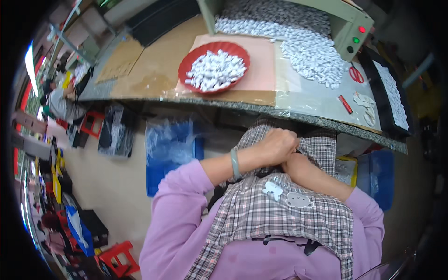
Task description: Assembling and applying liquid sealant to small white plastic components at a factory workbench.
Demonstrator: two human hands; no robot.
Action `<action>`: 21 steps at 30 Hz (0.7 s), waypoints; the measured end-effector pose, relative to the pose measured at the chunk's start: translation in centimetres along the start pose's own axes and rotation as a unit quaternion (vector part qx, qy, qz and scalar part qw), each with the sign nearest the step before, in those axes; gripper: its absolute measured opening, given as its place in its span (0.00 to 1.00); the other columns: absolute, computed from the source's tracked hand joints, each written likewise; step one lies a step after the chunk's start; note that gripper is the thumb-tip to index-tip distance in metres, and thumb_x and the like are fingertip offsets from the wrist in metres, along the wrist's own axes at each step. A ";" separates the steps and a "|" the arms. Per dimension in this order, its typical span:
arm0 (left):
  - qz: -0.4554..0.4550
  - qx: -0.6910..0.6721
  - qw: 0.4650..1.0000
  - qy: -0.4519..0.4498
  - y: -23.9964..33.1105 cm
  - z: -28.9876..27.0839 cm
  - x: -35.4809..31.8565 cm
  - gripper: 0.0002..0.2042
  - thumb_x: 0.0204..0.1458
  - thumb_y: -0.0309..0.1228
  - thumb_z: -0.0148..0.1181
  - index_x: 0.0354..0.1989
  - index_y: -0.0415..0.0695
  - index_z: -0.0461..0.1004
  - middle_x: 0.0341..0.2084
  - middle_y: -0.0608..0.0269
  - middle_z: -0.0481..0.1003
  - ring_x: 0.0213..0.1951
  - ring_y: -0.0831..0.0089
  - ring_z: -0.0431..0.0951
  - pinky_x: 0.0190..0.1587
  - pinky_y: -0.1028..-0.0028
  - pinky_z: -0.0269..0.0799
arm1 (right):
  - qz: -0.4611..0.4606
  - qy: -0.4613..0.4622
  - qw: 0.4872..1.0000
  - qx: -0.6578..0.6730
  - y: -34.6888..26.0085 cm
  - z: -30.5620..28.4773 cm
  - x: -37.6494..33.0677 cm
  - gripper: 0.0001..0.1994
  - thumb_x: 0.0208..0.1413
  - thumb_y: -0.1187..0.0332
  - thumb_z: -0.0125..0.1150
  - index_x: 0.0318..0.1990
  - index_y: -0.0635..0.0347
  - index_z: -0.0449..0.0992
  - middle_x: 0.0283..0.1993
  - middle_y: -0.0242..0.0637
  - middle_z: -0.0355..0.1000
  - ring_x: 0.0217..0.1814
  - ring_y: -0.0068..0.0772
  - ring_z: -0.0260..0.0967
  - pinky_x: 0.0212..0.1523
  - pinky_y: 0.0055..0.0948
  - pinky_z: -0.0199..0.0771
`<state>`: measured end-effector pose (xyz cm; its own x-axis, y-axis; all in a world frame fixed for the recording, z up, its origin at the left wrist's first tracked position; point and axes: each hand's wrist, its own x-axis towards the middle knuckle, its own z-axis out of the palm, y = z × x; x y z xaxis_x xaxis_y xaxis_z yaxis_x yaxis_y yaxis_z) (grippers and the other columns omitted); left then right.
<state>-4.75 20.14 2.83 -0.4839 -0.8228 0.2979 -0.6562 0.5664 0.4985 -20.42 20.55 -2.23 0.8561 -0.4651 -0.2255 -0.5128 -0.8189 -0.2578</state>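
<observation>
In my lap, just below the table's front edge, my left hand [279, 145] is closed, its fingers curled over near my right wrist. Whatever it may grip is hidden. My right hand [294, 163] crosses beneath it, and its fingers are out of sight behind the left hand and the checked apron [256, 200]. Ahead on the table, a red scalloped bowl [183, 73] holds a heap of small white pieces [217, 70]. Many more such pieces [312, 58] spread out of a pale green machine [349, 28] to the right.
Right of the pile lie red-handled scissors [356, 74], a red stick-like item [345, 104], a crumpled white scrap [366, 105] and a black tray [375, 86] of white pieces. Blue bins [154, 179] stand under the table. People work far left near red stools [116, 259].
</observation>
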 end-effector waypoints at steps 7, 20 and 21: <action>-0.006 -0.007 1.000 -0.005 0.1 0.1 -0.2 0.05 0.45 0.29 0.58 0.25 0.42 0.76 0.25 0.56 0.75 0.29 0.54 0.76 0.32 0.60 0.72 | -0.070 0.049 0.996 0.000 1.9 3.0 2.3 0.13 0.54 0.71 0.44 0.39 0.57 0.77 0.45 0.42 0.75 0.45 0.38 0.73 0.48 0.32 0.69; -0.045 -0.198 0.969 -0.139 -3.1 -0.8 -2.0 0.08 0.50 0.30 0.58 0.35 0.39 0.77 0.30 0.55 0.77 0.34 0.58 0.77 0.38 0.67 0.72 | -0.143 0.107 0.964 0.197 0.3 -8.5 -4.7 0.10 0.52 0.73 0.53 0.40 0.65 0.75 0.35 0.45 0.74 0.35 0.45 0.74 0.36 0.40 0.74; -0.033 -0.231 0.948 -0.218 -3.4 -1.1 -2.2 0.09 0.51 0.31 0.58 0.36 0.39 0.77 0.31 0.56 0.78 0.34 0.60 0.78 0.38 0.68 0.72 | -0.106 0.123 0.962 0.219 1.0 -9.0 -5.3 0.10 0.53 0.73 0.54 0.41 0.65 0.75 0.35 0.46 0.74 0.36 0.45 0.74 0.37 0.39 0.74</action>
<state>-0.83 20.04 1.37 -0.7102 -0.7014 -0.0612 -0.4192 0.3514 0.8371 -24.89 19.18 7.19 0.9066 -0.4121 0.0909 -0.2561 -0.7085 -0.6576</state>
